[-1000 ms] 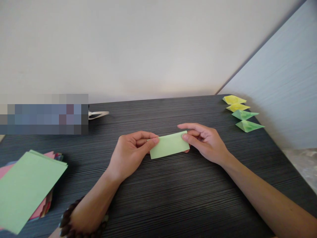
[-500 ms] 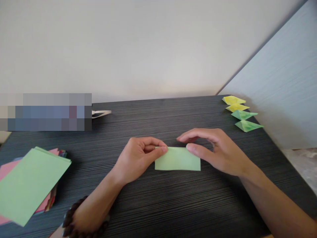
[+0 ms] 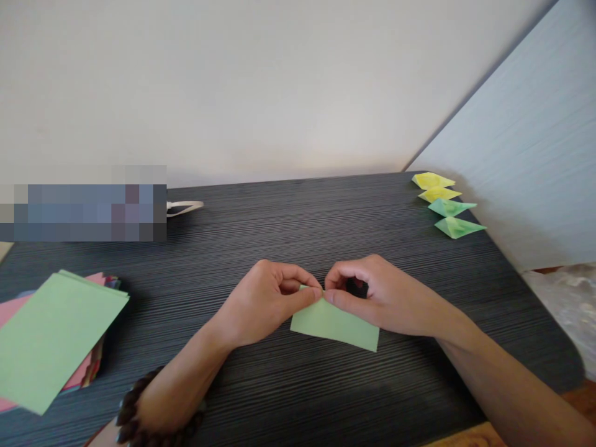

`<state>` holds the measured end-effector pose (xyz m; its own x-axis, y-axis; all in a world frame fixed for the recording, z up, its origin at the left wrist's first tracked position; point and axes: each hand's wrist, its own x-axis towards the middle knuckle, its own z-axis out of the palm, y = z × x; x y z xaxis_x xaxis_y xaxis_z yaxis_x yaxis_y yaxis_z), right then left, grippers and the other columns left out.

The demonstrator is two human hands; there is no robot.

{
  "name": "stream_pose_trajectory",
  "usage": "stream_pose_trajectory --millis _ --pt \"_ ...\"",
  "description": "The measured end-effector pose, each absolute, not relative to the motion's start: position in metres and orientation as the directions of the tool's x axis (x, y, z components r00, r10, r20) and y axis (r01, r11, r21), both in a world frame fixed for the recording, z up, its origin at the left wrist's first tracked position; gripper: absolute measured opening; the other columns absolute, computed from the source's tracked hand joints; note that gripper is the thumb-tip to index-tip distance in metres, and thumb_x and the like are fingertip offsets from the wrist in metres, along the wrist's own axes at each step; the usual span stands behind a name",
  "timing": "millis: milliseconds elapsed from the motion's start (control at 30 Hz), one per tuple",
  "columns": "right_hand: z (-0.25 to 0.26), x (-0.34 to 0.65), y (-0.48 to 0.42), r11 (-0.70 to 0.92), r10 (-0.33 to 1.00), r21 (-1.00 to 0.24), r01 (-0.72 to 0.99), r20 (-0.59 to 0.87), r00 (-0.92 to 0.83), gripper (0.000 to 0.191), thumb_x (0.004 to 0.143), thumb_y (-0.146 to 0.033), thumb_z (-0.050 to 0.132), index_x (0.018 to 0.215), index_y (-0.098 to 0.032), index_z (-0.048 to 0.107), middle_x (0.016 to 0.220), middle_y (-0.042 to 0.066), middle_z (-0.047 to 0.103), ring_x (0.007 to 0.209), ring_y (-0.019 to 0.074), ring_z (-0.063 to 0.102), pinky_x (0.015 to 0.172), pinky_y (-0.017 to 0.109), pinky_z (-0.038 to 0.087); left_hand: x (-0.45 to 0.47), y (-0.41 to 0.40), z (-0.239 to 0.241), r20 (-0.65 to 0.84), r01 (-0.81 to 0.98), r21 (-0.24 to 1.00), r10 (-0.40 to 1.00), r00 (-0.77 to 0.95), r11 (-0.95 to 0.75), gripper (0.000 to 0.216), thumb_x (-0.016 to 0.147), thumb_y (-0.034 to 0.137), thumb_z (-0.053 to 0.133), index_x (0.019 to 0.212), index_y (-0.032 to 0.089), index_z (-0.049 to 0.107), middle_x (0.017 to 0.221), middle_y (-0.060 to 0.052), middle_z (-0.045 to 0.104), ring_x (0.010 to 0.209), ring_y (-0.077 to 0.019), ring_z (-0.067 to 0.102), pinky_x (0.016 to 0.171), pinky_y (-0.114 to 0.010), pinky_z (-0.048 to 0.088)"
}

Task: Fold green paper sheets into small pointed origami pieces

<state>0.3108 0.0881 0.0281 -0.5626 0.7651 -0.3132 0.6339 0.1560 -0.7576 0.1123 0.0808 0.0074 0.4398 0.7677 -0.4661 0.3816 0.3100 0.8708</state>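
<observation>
A folded light green paper strip (image 3: 333, 326) lies low over the dark wood-grain table (image 3: 298, 223), near its front middle. My left hand (image 3: 267, 301) pinches the strip's upper left corner between thumb and forefinger. My right hand (image 3: 382, 295) pinches the top edge right beside it, fingertips almost touching those of the left hand. The strip's right end pokes out under my right palm. A dark bead bracelet (image 3: 153, 416) rings my left wrist.
A stack of coloured paper sheets (image 3: 51, 335), green on top and pink below, lies at the left edge. Two yellow folded pieces (image 3: 433, 186) and two green folded pieces (image 3: 454, 217) line up at the back right by a pale panel (image 3: 526, 155). A white strap loop (image 3: 184, 207) lies at the back left.
The strip has come down and toward me. My right hand slid left along the top edge from the right end and closed into a pinch next to my left fingers.
</observation>
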Motion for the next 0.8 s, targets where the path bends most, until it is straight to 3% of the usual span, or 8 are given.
stream_pose_trajectory --millis 200,467,800 --pt "0.021 0.315 0.095 0.190 0.698 -0.798 0.572 -0.300 -0.650 0.026 0.088 -0.034 0.050 0.076 -0.017 0.064 0.061 -0.004 0.057 0.053 0.0065 0.045 0.048 0.020 0.032 0.112 0.084 0.007 -0.455 0.355 0.879 0.780 0.430 0.317 0.022 0.077 0.035 0.061 0.082 0.015 0.069 0.056 0.003 0.055 0.049 -0.0069 0.039 0.045 -0.019 0.024" --pt "0.020 0.328 0.105 0.271 0.606 -0.813 0.515 -0.272 -0.748 0.030 0.089 -0.037 0.049 0.073 -0.016 0.064 0.058 -0.005 0.051 0.053 0.0074 0.042 0.050 0.022 0.030 0.107 0.087 0.008 -0.451 0.288 0.889 0.790 0.416 0.356 0.018 0.075 0.031 0.065 0.079 0.014 0.070 0.059 0.002 0.061 0.051 -0.0062 0.044 0.047 -0.017 0.028" --pt "0.019 0.336 0.107 0.197 0.580 -0.843 0.500 -0.311 -0.753 0.023 0.085 -0.036 0.056 0.076 -0.016 0.063 0.065 -0.005 0.057 0.058 0.0070 0.047 0.055 0.020 0.034 0.101 0.089 0.004 -0.423 0.305 0.898 0.812 0.402 0.317 0.024 0.075 0.037 0.067 0.083 0.015 0.070 0.065 0.000 0.064 0.055 -0.0081 0.048 0.049 -0.019 0.031"
